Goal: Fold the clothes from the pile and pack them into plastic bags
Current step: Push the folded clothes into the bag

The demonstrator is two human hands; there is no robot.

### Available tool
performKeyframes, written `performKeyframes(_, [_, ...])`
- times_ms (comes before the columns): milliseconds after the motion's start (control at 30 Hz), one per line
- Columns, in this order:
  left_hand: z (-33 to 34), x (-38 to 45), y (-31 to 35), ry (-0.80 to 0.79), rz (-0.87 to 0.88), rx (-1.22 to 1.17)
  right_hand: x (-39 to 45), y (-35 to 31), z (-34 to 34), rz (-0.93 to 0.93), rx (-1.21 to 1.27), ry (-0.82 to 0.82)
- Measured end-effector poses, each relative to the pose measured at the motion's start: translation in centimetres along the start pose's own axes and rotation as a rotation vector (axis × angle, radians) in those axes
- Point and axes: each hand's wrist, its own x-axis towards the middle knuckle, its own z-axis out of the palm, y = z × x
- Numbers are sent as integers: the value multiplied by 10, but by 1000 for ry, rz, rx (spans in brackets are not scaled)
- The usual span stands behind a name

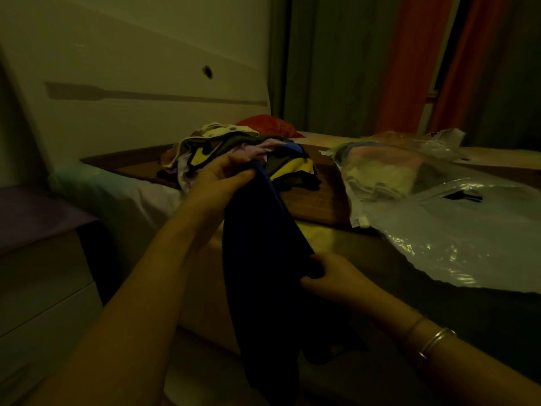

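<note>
Both hands grip one dark blue garment (263, 259), held up in front of the bed's near edge. Left hand (218, 180) pinches the garment's top edge between thumb and curled fingers. Right hand (330, 276) grips its side lower down; two bangles (433, 341) sit on that wrist. Pile of clothes (234, 153) lies on the bed (322, 197) toward its far left corner, beside the headboard (131, 92). Filled plastic bags (389, 168) and one flat bag (468, 235) lie along the bed's right side.
</note>
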Motion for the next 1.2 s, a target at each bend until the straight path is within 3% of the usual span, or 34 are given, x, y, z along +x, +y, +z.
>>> performKeyframes(167, [-19, 10, -5, 178, -9, 33, -3, 17, -10, -17, 17, 93])
performKeyframes(733, [-50, 28, -32, 388, -127, 231, -57, 38, -65, -177, -37, 210])
performKeyframes(933, [-47, 31, -37, 384, -190, 274, -69, 31, -90, -51, -70, 27])
performKeyframes(1067, [-36, 28, -38, 377, -165, 416, -69, 23, -97, 26, 233, 81])
performKeyframes(1200, [-11, 15, -33, 277, -167, 502, -67, 9, -97, 121, 617, -65])
